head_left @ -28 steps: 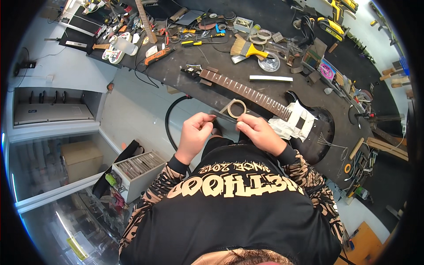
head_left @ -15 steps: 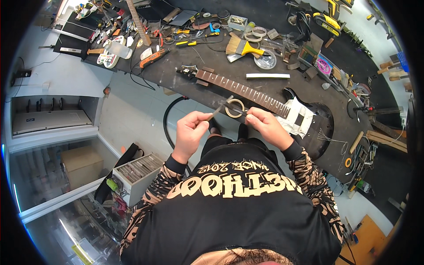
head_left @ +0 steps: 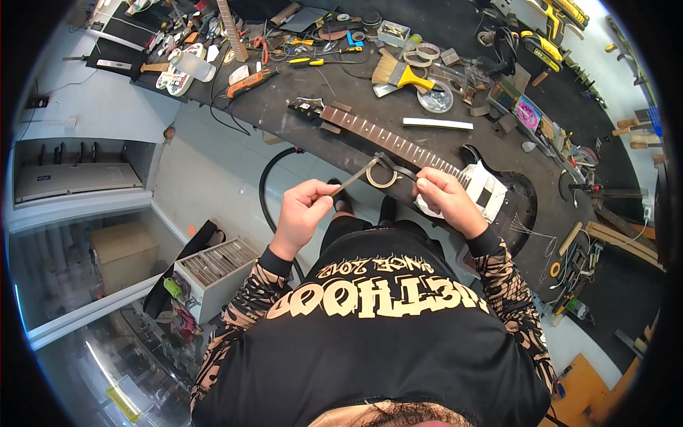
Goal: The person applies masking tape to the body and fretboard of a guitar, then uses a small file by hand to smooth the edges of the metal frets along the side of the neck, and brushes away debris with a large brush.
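Between thumb and fingers of my left hand [head_left: 299, 213] is a thin flat stick [head_left: 353, 179], pointing up and to the right. My right hand [head_left: 449, 199] pinches a narrow dark strip [head_left: 404, 171]; its far end meets the stick's tip, though the exact contact is hard to make out. Just behind them, at the bench's front edge, lies a roll of tape [head_left: 382, 184]. A black electric guitar [head_left: 523, 186] lies beyond my right hand, its dark fretboard [head_left: 391, 141] running up to the left. White masking [head_left: 489, 186] covers part of its body.
Across the dark workbench [head_left: 313, 89] lie a yellow-handled brush [head_left: 402, 75], a white bar [head_left: 437, 124], an orange cutter [head_left: 250, 83] and a second guitar neck [head_left: 233, 32]. Loose strings [head_left: 544, 231] trail at the right. A drawer box [head_left: 217, 267] stands on the floor at left.
The stick in my left hand has tilted flatter, and the dark strip now slants up to meet its tip. My hands have moved slightly apart. The whole view has shifted a little.
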{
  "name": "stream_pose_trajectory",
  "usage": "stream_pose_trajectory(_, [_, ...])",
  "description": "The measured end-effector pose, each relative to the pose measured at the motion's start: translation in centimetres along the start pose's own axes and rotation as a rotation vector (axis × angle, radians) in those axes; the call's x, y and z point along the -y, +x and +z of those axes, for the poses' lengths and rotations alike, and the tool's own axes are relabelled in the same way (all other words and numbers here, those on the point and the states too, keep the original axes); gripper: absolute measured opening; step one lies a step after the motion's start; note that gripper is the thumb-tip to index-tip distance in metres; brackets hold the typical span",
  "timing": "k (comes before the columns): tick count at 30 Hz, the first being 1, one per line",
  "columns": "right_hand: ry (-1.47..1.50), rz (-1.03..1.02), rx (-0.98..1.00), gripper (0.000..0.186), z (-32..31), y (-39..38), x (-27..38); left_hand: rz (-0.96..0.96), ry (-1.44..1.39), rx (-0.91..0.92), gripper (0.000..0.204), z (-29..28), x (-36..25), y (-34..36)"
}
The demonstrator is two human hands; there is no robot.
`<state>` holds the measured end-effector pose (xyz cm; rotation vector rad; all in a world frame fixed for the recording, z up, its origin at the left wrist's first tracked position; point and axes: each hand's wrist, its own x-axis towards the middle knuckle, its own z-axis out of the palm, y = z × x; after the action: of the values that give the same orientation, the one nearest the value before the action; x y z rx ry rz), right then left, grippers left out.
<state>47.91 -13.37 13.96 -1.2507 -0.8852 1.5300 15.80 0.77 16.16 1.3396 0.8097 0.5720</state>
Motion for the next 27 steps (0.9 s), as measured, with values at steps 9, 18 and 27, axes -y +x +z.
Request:
stream_pose_trajectory(9, [-0.046,0.036,-0.005,0.028,-0.9,-0.2,-0.1,0.024,-0.047,-0.054,0.023,0.3,0.0,0.0])
stream_pose_trajectory(18, [0.175,0.117,0.058,0.028,-1.6,-0.8,-0.8,0.038,-0.030,-0.026,0.023,0.7,-0.4,0.6])
stream_pose_trajectory(27, [-0.052,-0.003,-0.017,0.030,-1.3,-0.9,-1.1,0.019,-0.008,0.001,0.023,1.6,0.1,0.9])
